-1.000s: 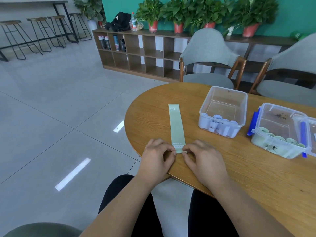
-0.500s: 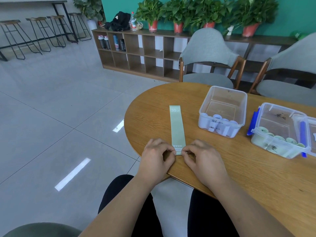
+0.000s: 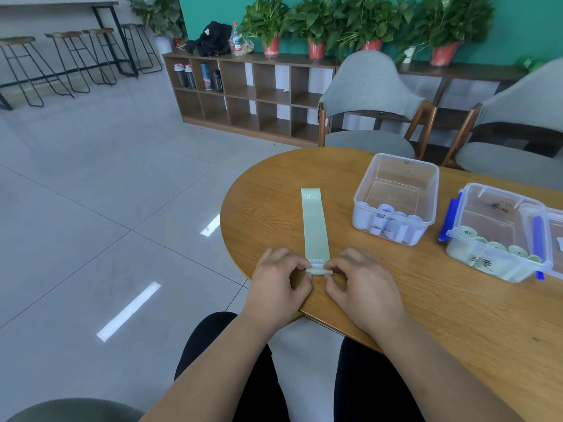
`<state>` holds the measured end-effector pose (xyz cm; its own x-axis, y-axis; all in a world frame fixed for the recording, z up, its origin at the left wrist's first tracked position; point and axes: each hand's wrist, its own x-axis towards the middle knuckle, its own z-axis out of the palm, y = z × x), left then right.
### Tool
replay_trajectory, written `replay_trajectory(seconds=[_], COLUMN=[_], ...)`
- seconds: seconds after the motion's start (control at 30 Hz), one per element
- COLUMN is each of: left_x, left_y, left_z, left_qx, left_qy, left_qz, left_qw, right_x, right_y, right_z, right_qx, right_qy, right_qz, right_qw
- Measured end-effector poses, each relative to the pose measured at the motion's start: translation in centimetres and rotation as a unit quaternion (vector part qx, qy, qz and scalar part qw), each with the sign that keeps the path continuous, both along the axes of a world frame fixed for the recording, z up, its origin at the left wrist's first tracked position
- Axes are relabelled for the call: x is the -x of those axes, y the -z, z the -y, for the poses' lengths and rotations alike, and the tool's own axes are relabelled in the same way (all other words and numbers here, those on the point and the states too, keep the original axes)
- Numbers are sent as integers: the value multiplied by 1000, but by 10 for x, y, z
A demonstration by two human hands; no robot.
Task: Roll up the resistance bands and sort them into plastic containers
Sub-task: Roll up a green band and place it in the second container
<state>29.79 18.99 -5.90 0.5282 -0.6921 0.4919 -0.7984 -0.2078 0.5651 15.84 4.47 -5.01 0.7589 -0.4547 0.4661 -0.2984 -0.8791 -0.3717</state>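
Grip: we pinch the near end of the pale green flat resistance band (image 3: 315,226) from both sides, our left hand (image 3: 278,278) at its left edge and our right hand (image 3: 362,284) at its right edge, thumbs and forefingers curled onto it.
Rolled end: a small tight roll (image 3: 319,271) sits between our fingertips, just below centre of the frame.
Band: it lies flat on the oval wooden table (image 3: 426,300) and runs straight away from us towards the upper part of the frame; its far end reads "30 LB", and a row of white hearts shows just above the roll.
Clear container: an open clear plastic box (image 3: 405,167) stands right of the band, apart from it, with white rolled bands (image 3: 393,222) lined along its near wall.
Second container: a clear plastic box with blue clip latches (image 3: 487,263) stands further right, holding pale green rolled bands (image 3: 499,247) along its near side; a handwritten label is on its front wall.
Right edge: another clear box (image 3: 556,239) touches the second one, but it is cut off and we cannot tell what it holds.
Beyond the table: two grey padded chairs with wooden frames (image 3: 370,86) stand in the upper right, before a low brown cubby shelf (image 3: 253,95) carrying potted green plants (image 3: 271,28).
Our legs: black trousers (image 3: 365,385) show below the table edge.
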Motion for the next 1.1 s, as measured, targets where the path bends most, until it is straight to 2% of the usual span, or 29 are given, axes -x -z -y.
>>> replay_trajectory(seconds=[0.33,0.63,0.83,1.1], left_x=[0,2,2,6], left_y=[-4,-1,-1,-6], left_z=[-2,3,4,5], left_qx=[14,24,26,36], left_qy=[18,-6,-15,-29], left_qz=[-29,-29,-16,-15], left_qw=[999,999,999,999], right_x=[-1,-3,-3,-6], right_y=[1,2,0,-1], right_z=[0,0,1,2], right_qx=[15,36,-9,-15], right_qy=[-4,4,-2,19], right_qz=[6,-3,-11,-8], right_qw=[1000,999,1000,1000])
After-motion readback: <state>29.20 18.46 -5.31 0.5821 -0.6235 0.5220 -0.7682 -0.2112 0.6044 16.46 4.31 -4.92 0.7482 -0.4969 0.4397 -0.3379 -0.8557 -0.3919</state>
